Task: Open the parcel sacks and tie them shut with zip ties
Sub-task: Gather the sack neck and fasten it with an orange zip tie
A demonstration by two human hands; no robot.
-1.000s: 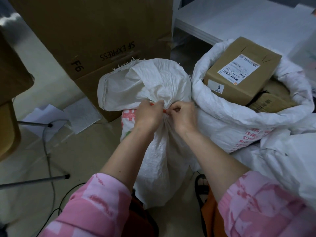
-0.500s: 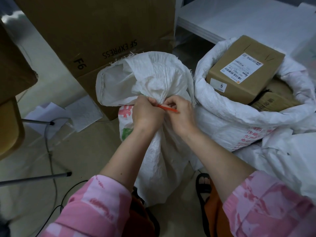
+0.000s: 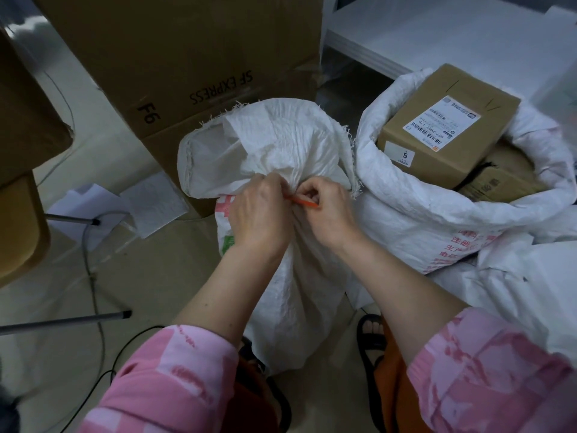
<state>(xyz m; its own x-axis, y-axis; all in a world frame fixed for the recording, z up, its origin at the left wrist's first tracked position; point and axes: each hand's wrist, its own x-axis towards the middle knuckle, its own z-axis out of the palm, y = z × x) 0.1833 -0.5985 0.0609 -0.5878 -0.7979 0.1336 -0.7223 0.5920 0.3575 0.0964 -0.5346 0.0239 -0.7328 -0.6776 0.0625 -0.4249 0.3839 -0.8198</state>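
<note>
A white woven sack (image 3: 274, 142) stands in front of me with its neck bunched together. My left hand (image 3: 259, 215) grips the gathered neck. An orange zip tie (image 3: 301, 201) runs around the neck, and its free end pokes out to the right. My right hand (image 3: 327, 206) pinches that end close against the left hand. The part of the tie behind the neck is hidden by cloth and fingers. A second white sack (image 3: 415, 201) stands open on the right.
The open sack holds a labelled cardboard parcel (image 3: 443, 126) and a darker box (image 3: 502, 179). A large SF Express carton (image 3: 193, 64) stands behind. Papers (image 3: 146, 201), cables and a metal chair leg (image 3: 65, 320) lie on the floor at left. My sandalled foot (image 3: 371, 332) is below.
The orange tie's end has come out further to the right between my hands. My hands have stayed on the sack's neck, which looks drawn tighter.
</note>
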